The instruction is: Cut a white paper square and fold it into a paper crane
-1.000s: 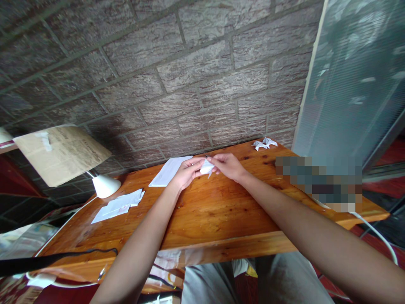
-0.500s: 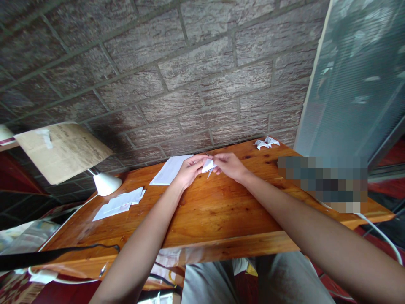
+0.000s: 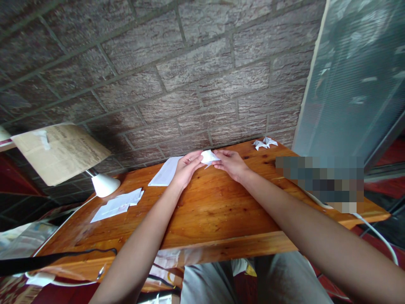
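A small piece of folded white paper (image 3: 209, 157) is held up between my two hands over the back part of the wooden desk. My left hand (image 3: 189, 166) pinches its left side, and my right hand (image 3: 232, 163) grips the right side with thumb and fingers. A thin pointed flap sticks out below the paper. Behind my left hand lies a stack of white sheets (image 3: 163, 173), partly covered by that hand. Two folded white paper figures (image 3: 265, 143) stand near the desk's back right corner.
On the left stand a lamp (image 3: 106, 185) with a brown paper shade and some loose white paper pieces (image 3: 117, 205). A brick-patterned wall (image 3: 196, 80) rises behind the desk (image 3: 221, 215). A blurred-out patch (image 3: 322, 181) covers something at right. A white cable (image 3: 376, 236) hangs off the right end.
My hands have moved slightly apart, and more of the folded paper's broad white face shows between them. The camera view has shifted a little.
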